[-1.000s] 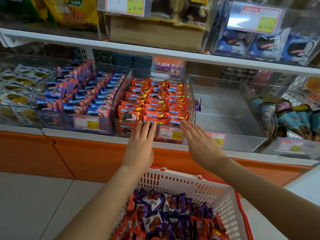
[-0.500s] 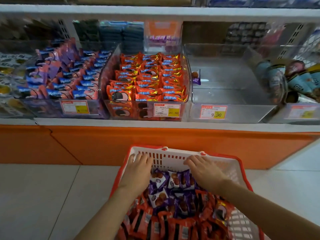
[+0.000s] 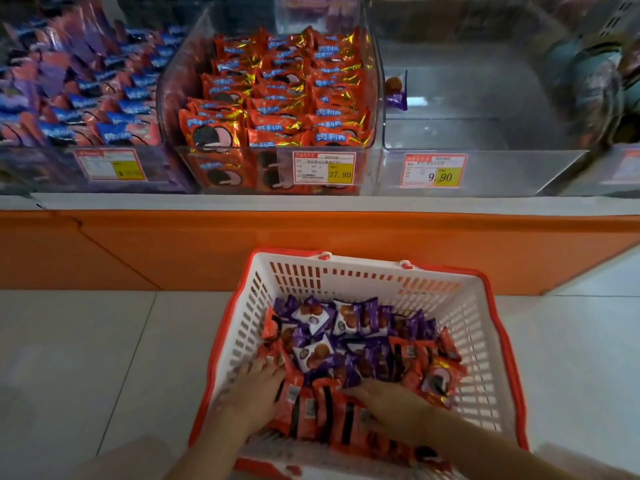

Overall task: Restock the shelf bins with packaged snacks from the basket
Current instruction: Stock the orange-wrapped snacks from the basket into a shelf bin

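A white basket with a red rim (image 3: 349,273) stands on the floor below the shelf, holding several purple snack packs (image 3: 341,322) at the back and red packs (image 3: 322,407) at the front. My left hand (image 3: 254,393) lies on the red packs at the basket's near left, fingers spread forward. My right hand (image 3: 391,405) reaches over the red packs in the middle, fingers pointing left. Neither hand plainly grips a pack. On the shelf, a clear bin (image 3: 273,168) is full of red packs. The clear bin to its right (image 3: 485,171) holds one purple pack (image 3: 396,91).
A bin of blue and purple packs (image 3: 79,105) sits at the shelf's left, and a bin with dark round packages (image 3: 602,81) at the right. An orange base panel (image 3: 173,251) runs under the shelf edge. Pale floor tiles (image 3: 86,358) surround the basket.
Both hands left the front of the red-pack bin, came down to the basket's far rim, and now lie deeper inside on the red packs. The view has tilted down.
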